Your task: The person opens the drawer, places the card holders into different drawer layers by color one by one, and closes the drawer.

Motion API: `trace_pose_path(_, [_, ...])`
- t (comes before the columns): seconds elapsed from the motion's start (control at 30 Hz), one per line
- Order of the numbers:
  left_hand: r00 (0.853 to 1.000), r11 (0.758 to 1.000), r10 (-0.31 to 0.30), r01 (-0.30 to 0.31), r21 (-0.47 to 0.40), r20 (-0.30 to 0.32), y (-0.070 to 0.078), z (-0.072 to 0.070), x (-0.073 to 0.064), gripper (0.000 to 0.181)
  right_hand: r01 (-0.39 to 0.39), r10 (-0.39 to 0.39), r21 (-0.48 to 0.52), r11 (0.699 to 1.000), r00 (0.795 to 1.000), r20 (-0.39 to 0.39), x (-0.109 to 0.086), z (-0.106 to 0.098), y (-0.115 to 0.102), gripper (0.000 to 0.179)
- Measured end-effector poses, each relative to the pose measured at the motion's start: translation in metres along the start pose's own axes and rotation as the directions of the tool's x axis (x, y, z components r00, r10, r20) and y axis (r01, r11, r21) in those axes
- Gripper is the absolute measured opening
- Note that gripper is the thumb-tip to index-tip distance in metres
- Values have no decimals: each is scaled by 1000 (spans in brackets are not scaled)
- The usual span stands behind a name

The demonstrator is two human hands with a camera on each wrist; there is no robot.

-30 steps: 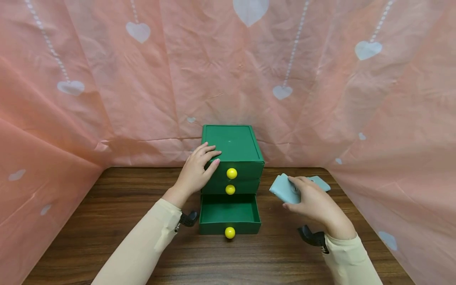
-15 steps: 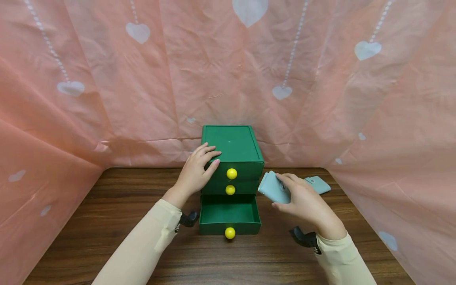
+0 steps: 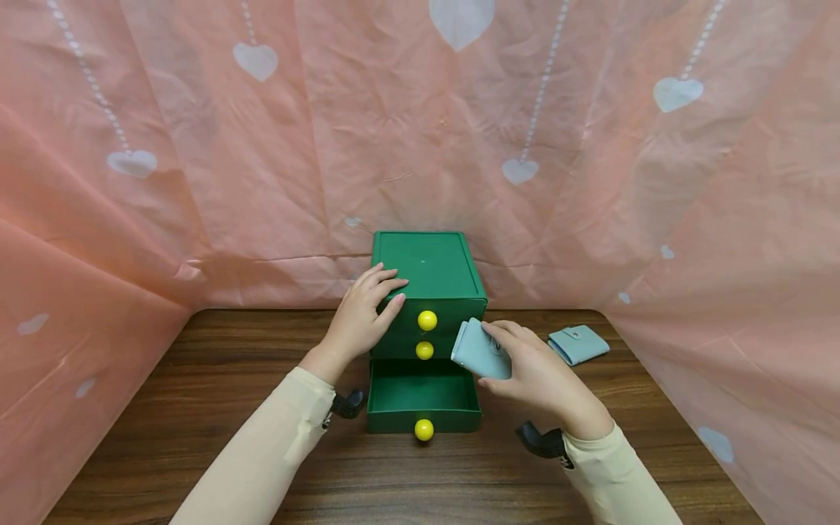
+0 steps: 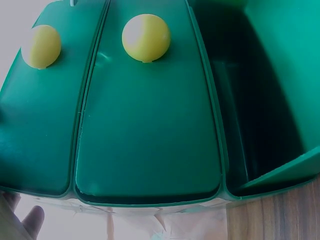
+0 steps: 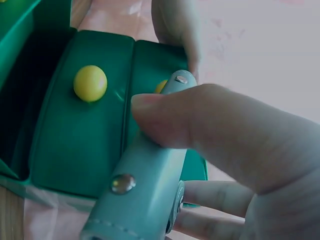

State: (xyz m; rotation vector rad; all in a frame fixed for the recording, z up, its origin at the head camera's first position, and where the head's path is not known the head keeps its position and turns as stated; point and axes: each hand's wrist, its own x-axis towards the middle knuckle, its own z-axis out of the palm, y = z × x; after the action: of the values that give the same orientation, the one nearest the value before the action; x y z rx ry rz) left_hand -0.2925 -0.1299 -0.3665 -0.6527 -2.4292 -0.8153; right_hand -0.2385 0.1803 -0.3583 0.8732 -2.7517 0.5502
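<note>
A green drawer cabinet with round yellow knobs stands at the middle of the table. Its bottom drawer is pulled out, and nothing shows inside it. My left hand rests on the cabinet's top left front edge, fingers spread. In my right hand is a light blue wallet, pinched between thumb and fingers, tilted, just above and right of the drawer. The right wrist view shows the wallet's snap-studded spine under the thumb.
A second light blue wallet with a snap strap lies on the wooden table at the right. Pink cloth with pale hearts hangs behind and along both sides.
My right hand has carried the wallet leftward to the cabinet's front right, uncovering the second wallet. The left hand has stayed in place on the cabinet.
</note>
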Motion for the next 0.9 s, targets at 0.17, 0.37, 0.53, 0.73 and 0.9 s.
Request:
trace_pose_path(0.17, [1000, 1000, 1, -1, 0, 0, 0, 0, 0, 38, 26, -26, 7, 1000, 999, 23, 3, 6, -5, 84])
trace_pose_path(0.37, [1000, 1000, -3, 3, 8, 3, -1, 1, -1, 38, 80, -81, 20, 997, 995, 49, 9, 14, -9, 84])
trace_pose_path(0.53, [1000, 1000, -4, 4, 12, 2, 0, 1, -1, 38, 130, -132, 27, 991, 987, 96, 15, 20, -13, 84])
trace_pose_path(0.73, [1000, 1000, -8, 8, 18, 7, 1, -1, -1, 39, 176, -179, 36, 984, 974, 140, 19, 27, -17, 81])
trace_pose_path(0.9, [1000, 1000, -6, 6, 14, 6, 1, 0, 0, 39, 199, -204, 45, 979, 966, 161, 22, 33, -19, 80])
